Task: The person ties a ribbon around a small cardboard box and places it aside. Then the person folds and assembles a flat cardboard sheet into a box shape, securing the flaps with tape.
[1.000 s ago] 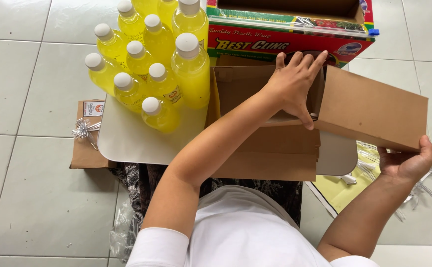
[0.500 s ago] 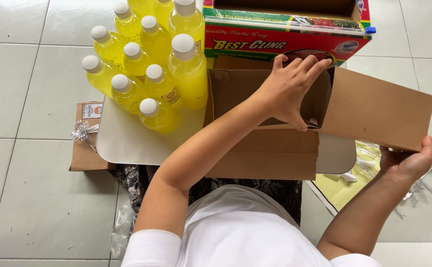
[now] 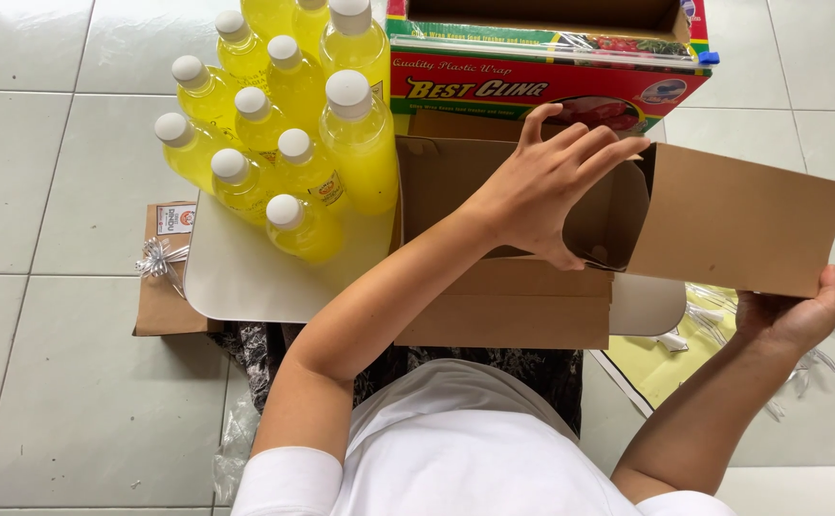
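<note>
Tiled floor (image 3: 44,401) surrounds the tabletop (image 3: 245,277); left hand (image 3: 546,186) pinches the cardboard box (image 3: 742,215) flap, hiding its inside; right hand (image 3: 790,315) grips its lower edge.

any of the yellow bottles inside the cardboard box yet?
No. The yellow bottles all stand capped on the white tray left of the cardboard box, whose flaps the left hand and right hand hold.
</note>
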